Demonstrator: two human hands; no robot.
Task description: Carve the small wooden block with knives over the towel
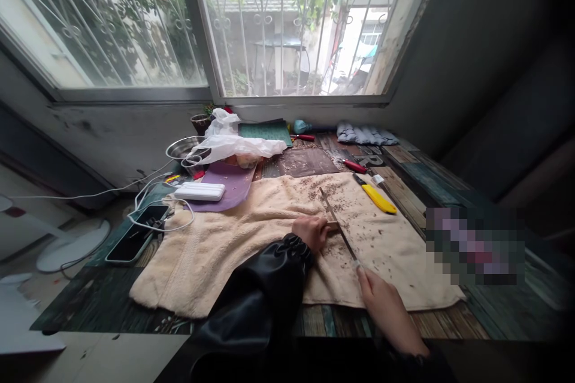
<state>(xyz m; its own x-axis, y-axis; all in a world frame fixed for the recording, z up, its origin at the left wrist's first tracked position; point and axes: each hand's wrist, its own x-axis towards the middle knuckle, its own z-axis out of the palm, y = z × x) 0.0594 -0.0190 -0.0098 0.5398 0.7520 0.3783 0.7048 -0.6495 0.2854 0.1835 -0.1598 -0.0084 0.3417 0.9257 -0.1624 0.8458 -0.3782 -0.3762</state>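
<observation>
My left hand (311,231), in a black sleeve, is closed on a small pale piece of wood (332,225) over the beige towel. My right hand (381,299) grips the near end of a long, narrow, dark file (342,233); its handle is hidden in the fingers. The file slants away to the far left and lies across the tip of the wood piece. Dark crumbs and shavings are scattered over the towel (238,239) around both hands. A yellow-handled cutter (378,198) rests on the towel's right side, beyond my right hand.
Red-handled tools (354,166) lie farther back. On the left are a white power bank (200,191) with a cable, a phone (137,234) and purple sheet (229,182). A plastic bag (242,146), metal bowl (179,148) and green mat (265,130) stand near the window.
</observation>
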